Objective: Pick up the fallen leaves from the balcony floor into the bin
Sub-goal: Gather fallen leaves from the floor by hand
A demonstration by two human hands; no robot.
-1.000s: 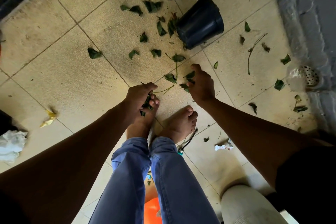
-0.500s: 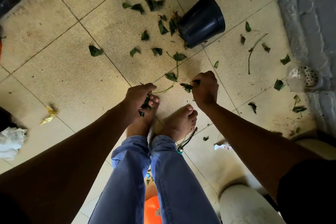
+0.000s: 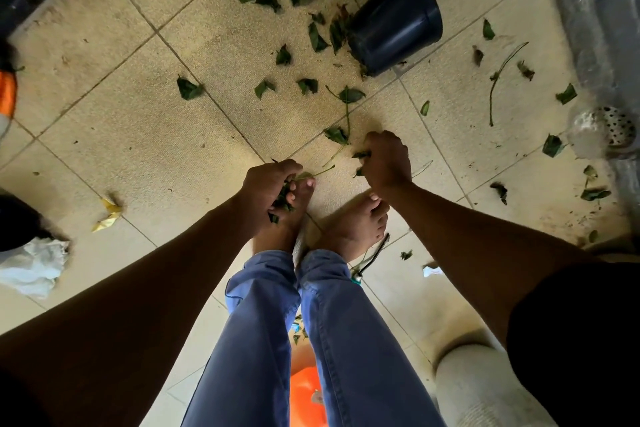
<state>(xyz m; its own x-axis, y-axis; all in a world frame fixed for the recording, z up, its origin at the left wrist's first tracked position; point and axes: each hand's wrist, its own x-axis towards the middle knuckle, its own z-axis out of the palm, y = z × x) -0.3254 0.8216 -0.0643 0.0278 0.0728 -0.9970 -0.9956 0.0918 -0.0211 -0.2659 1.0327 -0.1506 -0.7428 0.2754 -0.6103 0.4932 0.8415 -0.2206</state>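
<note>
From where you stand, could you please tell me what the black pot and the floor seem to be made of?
Pot: likely plastic; thin wall, smooth with a dull sheen, lying tipped over.
Floor: looks like ceramic or stone tile; square beige slabs with grout lines and a grainy matt face.

Dim overall, arms and trousers (image 3: 263,340) in deep shadow; brighter daylight on tiles (image 3: 145,135) beyond the hands. Wide-angle bending at edges, motion smear near the drain (image 3: 613,128).
</note>
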